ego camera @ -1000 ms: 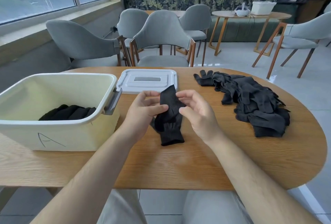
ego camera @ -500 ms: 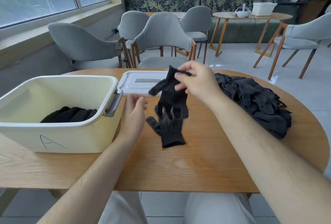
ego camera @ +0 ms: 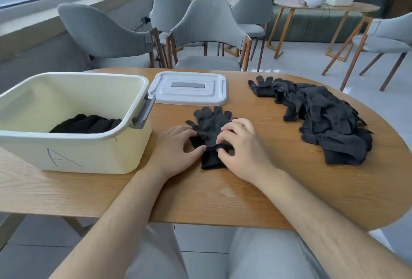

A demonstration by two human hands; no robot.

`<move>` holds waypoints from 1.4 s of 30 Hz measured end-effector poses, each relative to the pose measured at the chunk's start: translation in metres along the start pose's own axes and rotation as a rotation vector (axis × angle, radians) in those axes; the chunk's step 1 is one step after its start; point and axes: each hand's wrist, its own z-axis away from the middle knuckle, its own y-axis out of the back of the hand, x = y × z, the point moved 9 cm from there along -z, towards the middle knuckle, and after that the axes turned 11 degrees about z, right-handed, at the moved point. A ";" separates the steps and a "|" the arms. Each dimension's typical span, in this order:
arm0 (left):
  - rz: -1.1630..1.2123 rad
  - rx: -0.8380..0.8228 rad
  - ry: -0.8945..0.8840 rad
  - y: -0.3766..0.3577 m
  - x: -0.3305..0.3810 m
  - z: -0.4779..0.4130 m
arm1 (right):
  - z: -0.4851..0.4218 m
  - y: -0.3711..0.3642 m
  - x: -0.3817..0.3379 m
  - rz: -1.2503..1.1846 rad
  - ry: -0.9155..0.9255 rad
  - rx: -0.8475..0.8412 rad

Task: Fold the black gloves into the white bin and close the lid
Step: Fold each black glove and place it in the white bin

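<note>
Head view: left hand (ego camera: pixel 178 144) touches black gloves (ego camera: pixel 208 122); right hand (ego camera: pixel 243 144) pinches.

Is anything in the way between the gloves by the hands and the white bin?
Nothing visible. The gloves lie right of the bin; only the left hand touching them sits between. The lid is off, on the table behind, so the bin is open on top.
</note>
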 end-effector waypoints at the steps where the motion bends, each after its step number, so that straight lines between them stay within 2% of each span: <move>1: -0.010 -0.023 -0.002 -0.001 0.002 0.001 | 0.005 0.000 0.000 -0.012 0.023 0.026; 7: -0.080 -0.221 -0.002 -0.013 0.004 0.012 | 0.018 0.003 -0.010 -0.087 0.151 0.070; 11: -0.098 -0.241 -0.025 -0.015 0.005 0.013 | 0.020 0.009 -0.020 -0.083 0.245 0.095; 16: -0.087 -0.222 -0.072 -0.014 0.007 0.011 | 0.020 0.007 -0.024 -0.128 0.262 0.068; 18: -0.005 -0.226 -0.058 -0.013 0.008 0.012 | 0.021 0.004 -0.021 -0.125 0.234 0.022; 21: 0.344 -0.203 0.085 -0.002 -0.007 0.017 | 0.023 0.000 -0.019 -0.129 0.209 -0.036; 23: 0.444 -0.153 0.066 0.007 -0.009 0.021 | 0.024 -0.001 -0.019 -0.143 0.204 -0.057; 25: 0.358 -0.127 -0.040 0.009 0.001 0.023 | 0.024 -0.001 -0.019 -0.147 0.205 -0.060; 28: 0.096 -0.129 -0.176 -0.002 0.013 0.023 | 0.022 -0.004 -0.013 -0.129 0.152 -0.075; 32: 0.059 -0.167 -0.146 -0.009 0.011 0.022 | 0.020 -0.010 0.001 -0.084 0.017 -0.109; 37: 0.107 -0.127 -0.145 -0.002 0.018 0.021 | 0.017 -0.008 0.003 0.033 -0.040 -0.060; 40: 0.066 -0.066 -0.132 -0.001 0.036 0.006 | 0.012 -0.007 0.005 -0.031 -0.068 -0.046; 42: -0.015 -0.147 -0.086 -0.017 0.041 -0.006 | 0.009 -0.008 0.007 -0.166 -0.082 -0.048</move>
